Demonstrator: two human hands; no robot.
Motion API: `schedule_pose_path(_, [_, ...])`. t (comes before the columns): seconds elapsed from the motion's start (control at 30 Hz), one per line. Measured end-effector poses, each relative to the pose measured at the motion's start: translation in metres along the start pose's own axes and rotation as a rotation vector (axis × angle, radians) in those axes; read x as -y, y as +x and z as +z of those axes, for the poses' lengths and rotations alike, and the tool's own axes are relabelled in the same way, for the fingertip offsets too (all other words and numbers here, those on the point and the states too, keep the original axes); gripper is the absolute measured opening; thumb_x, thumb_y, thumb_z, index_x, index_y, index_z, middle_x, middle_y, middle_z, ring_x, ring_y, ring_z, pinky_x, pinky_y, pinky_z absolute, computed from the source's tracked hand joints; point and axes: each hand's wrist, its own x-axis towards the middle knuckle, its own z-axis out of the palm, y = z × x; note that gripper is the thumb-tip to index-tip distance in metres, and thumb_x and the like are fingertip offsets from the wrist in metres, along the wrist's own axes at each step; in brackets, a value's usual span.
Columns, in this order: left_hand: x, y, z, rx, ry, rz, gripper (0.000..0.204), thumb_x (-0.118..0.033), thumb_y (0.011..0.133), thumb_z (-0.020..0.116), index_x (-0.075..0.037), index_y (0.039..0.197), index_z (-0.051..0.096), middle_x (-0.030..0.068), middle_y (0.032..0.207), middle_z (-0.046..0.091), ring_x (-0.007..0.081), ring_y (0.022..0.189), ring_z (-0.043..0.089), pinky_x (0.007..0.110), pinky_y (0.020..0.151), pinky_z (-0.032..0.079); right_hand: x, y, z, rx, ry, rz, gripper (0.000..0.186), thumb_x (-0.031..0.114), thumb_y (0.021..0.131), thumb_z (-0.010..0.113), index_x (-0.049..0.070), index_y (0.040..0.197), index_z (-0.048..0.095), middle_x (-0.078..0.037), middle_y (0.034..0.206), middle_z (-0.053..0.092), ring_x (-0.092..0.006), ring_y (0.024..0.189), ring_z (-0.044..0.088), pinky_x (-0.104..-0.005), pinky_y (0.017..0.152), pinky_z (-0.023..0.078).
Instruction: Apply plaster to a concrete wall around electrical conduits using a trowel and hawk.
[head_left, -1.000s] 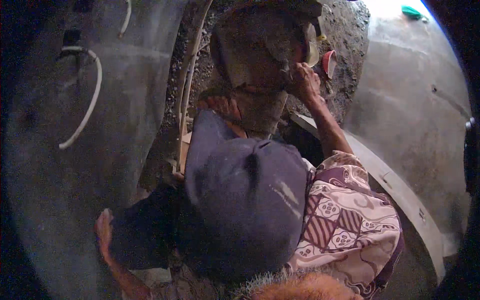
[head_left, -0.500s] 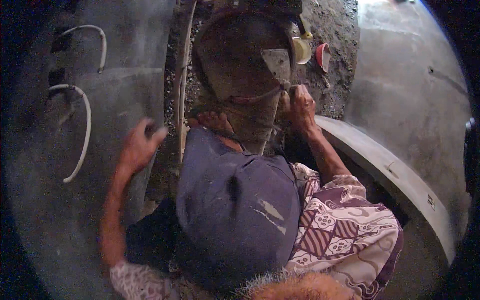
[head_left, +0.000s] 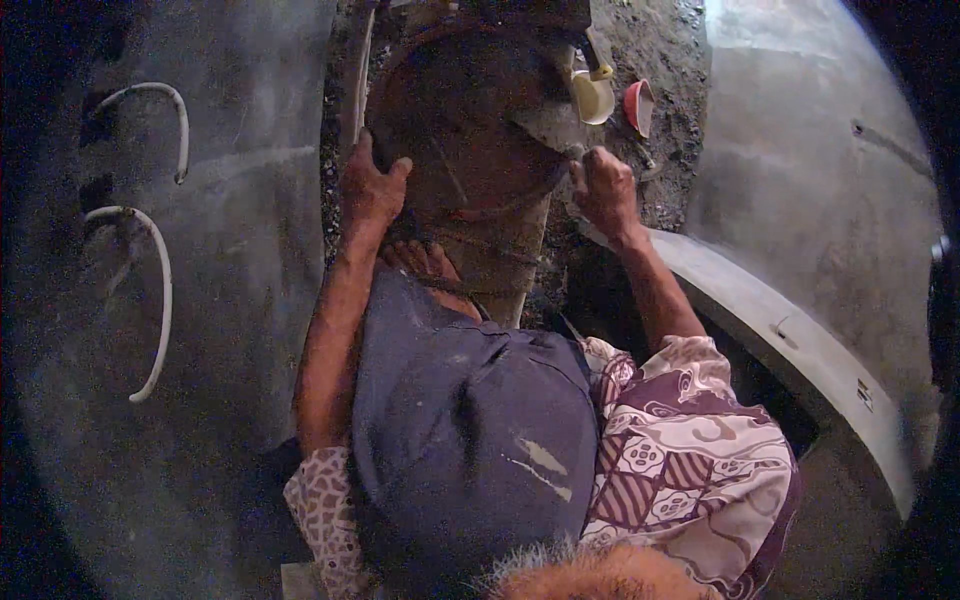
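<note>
Up to the large dark basin (head_left: 470,90), the left hand (head_left: 375,188) had moved, thumb spread wide at its left edge; the right hand (head_left: 607,190) curled closed at its right, grip hidden. Rightward lay a cream bowl (head_left: 592,98) and red bowl (head_left: 638,108).

Bare left hand (head_left: 375,185) was far forward, thumb spread wide of the fingers. Long bare left forearm (head_left: 340,320) ran nearly straight up to it. Bare right hand (head_left: 605,190) sat about level, knuckles up, fingers curled in; fingertip closure unclear. Bare right forearm (head_left: 660,290) slanted inward. Bare foot (head_left: 428,262) showed between the forearms, toes forward.
</note>
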Motion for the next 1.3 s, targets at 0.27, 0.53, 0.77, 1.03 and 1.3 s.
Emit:
schedule_pose_path(0.27, [0.006, -0.014, -0.004, -0.013, 0.063, 0.04, 0.073, -0.025, 0.076, 0.07, 0.009, 0.133, 0.04, 0.0307, 0.132, 0.045, 0.0389, 0.126, 0.043, 0.039, 0.107, 0.033, -0.045, 0.072, 0.003, 0.147, 0.08, -0.307, 0.013, 0.006, 0.077, 0.059, 0.0, 0.088, 0.059, -0.018, 0.075, 0.062, -0.0364, 0.071, 0.062, -0.0397, 0.065, 0.048])
schedule_pose_path(0.53, [0.017, -0.029, 0.021, -0.197, 0.209, 0.083, 0.076, -0.037, 0.074, 0.072, 0.011, 0.126, 0.043, 0.0329, 0.123, 0.05, 0.0445, 0.114, 0.051, 0.045, 0.098, 0.041, -0.031, 0.103, 0.003, 0.232, 0.123, -0.526, 0.024, 0.009, 0.074, 0.062, 0.002, 0.097, 0.057, -0.017, 0.087, 0.06, -0.0362, 0.087, 0.06, -0.0416, 0.076, 0.048])
schedule_pose_path(0.77, [0.024, -0.022, 0.038, -0.085, 0.248, -0.038, 0.064, -0.042, 0.073, 0.072, 0.008, 0.108, 0.052, 0.031, 0.101, 0.059, 0.0469, 0.096, 0.058, 0.049, 0.084, 0.046, -0.001, 0.049, 0.015, -0.054, -0.226, -0.437, 0.034, 0.013, 0.073, 0.063, 0.008, 0.105, 0.057, -0.01, 0.101, 0.06, -0.029, 0.088, 0.062, -0.04, 0.07, 0.052])
schedule_pose_path(1.03, [0.043, -0.004, 0.067, 0.051, 0.245, -0.169, 0.056, -0.041, 0.069, 0.075, 0.007, 0.095, 0.063, 0.0276, 0.093, 0.064, 0.0415, 0.09, 0.063, 0.046, 0.08, 0.05, -0.007, 0.038, 0.042, -0.193, -0.24, -0.331, 0.021, 0.015, 0.074, 0.062, 0.006, 0.092, 0.053, -0.01, 0.092, 0.059, -0.0288, 0.084, 0.061, -0.041, 0.067, 0.052])
schedule_pose_path(1.3, [0.039, 0.007, 0.063, 0.138, -0.312, -0.221, 0.046, -0.031, 0.073, 0.074, 0.002, 0.101, 0.062, 0.0185, 0.096, 0.065, 0.0314, 0.087, 0.064, 0.038, 0.078, 0.051, -0.007, 0.013, 0.067, -0.038, 0.31, 0.116, 0.016, 0.009, 0.084, 0.061, 0.006, 0.098, 0.054, -0.018, 0.093, 0.062, -0.0345, 0.091, 0.063, -0.0382, 0.072, 0.05])
